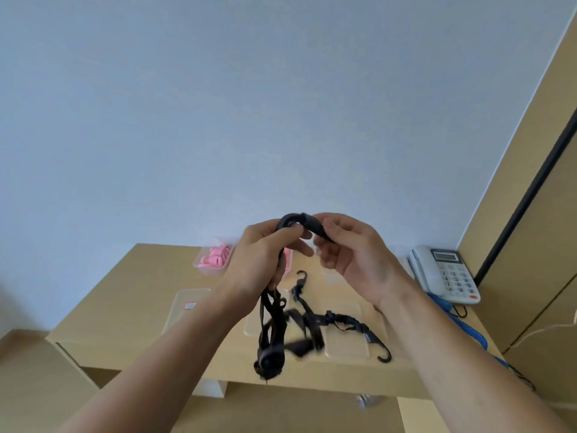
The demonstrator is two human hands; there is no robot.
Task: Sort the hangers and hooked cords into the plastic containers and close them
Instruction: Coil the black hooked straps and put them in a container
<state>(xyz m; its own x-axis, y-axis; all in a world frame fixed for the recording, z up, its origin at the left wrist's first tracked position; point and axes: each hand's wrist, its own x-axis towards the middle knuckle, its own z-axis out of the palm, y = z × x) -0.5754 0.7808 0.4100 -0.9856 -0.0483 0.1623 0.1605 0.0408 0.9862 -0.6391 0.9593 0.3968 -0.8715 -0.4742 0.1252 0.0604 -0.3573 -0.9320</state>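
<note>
Both hands are raised above the wooden table and hold one black hooked cord. My left hand grips the cord's upper part, and its loops hang down blurred below the wrist. My right hand pinches the black hook end at the top. A second black hooked cord lies on the table under my hands, hooks at both ends. A clear container at the table's back holds pink hangers. Two clear lids lie flat: one lid at the left, another lid under the cords.
A white desk telephone stands at the table's right back corner. A blue cord trails along the right edge. A pale wall rises behind, and wooden panels stand to the right.
</note>
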